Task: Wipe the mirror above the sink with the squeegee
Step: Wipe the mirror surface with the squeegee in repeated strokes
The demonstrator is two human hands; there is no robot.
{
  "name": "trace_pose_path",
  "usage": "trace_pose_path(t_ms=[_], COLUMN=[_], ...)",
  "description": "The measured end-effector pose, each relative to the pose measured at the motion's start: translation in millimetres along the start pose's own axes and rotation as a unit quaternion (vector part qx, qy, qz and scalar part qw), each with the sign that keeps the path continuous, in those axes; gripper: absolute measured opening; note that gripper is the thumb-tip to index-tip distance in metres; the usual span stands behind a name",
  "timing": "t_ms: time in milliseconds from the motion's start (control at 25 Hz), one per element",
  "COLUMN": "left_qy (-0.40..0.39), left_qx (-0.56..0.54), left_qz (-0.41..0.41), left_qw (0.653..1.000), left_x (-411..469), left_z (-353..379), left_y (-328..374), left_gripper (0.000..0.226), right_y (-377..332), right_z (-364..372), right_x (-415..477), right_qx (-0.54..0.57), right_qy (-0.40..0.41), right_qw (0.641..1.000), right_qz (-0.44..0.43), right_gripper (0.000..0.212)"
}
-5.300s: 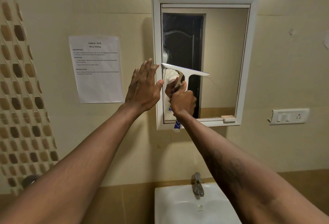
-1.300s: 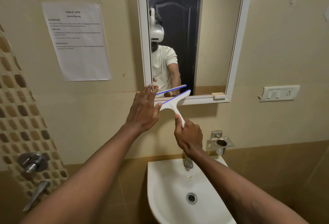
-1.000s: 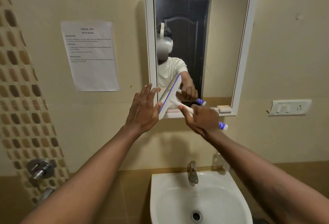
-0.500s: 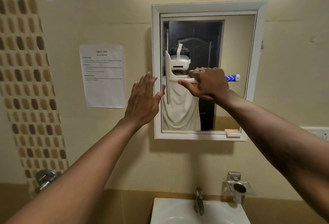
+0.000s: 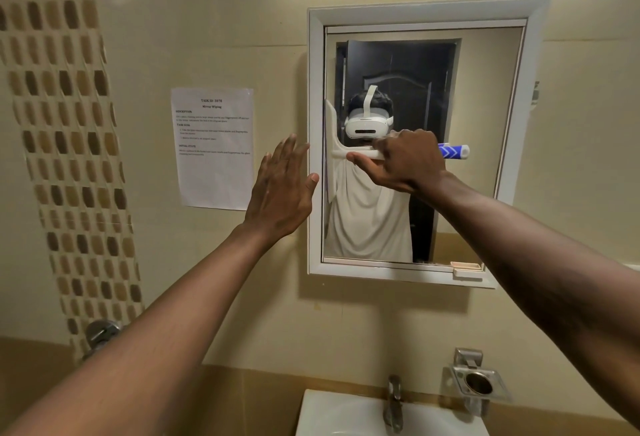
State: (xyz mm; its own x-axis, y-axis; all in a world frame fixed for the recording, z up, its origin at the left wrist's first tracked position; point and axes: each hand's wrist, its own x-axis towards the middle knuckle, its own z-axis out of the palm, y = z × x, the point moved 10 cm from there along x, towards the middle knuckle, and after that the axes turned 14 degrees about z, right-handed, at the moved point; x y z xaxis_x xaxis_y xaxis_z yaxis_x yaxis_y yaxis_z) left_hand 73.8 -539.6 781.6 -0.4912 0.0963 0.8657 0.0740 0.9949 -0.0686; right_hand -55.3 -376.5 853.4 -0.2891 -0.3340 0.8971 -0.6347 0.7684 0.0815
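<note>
- Head view: white squeegee [image 5: 337,153] with a blue-patterned handle end; blade upright at the left edge of the mirror [image 5: 485,124] — handle level
- Right hand [image 5: 405,158] grips the handle
- Left hand [image 5: 280,193] — fingers straight, spread, beside the frame

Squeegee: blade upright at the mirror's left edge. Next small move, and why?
Probably draw the squeegee rightward across the mirror, with the blade upright. The right hand grips its handle level, the blade stands along the glass's left edge, and nearly all the glass lies to its right. The left hand is open beside the mirror.
</note>
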Motion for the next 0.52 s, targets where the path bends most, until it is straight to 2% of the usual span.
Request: trace_pose_path(t_ms=[280,520], left_qy=[-0.004,-0.003], left_qx=[0.009,-0.005], left_qz=[0.003,0.001], left_qw=[1.0,1.0], left_x=[1.6,4.1], left_z=[6.1,4.7], left_y=[3.0,3.4], left_gripper=[0.058,0.057], right_y=[5.5,-3.1], right_z=[5.9,2.8], right_x=[-2.7,2.0], right_qx=[-0.006,-0.017], right_qy=[-0.018,-0.034], right_qw=[0.999,0.999], right_qz=[0.029,0.01], right_gripper=[0.096,0.09])
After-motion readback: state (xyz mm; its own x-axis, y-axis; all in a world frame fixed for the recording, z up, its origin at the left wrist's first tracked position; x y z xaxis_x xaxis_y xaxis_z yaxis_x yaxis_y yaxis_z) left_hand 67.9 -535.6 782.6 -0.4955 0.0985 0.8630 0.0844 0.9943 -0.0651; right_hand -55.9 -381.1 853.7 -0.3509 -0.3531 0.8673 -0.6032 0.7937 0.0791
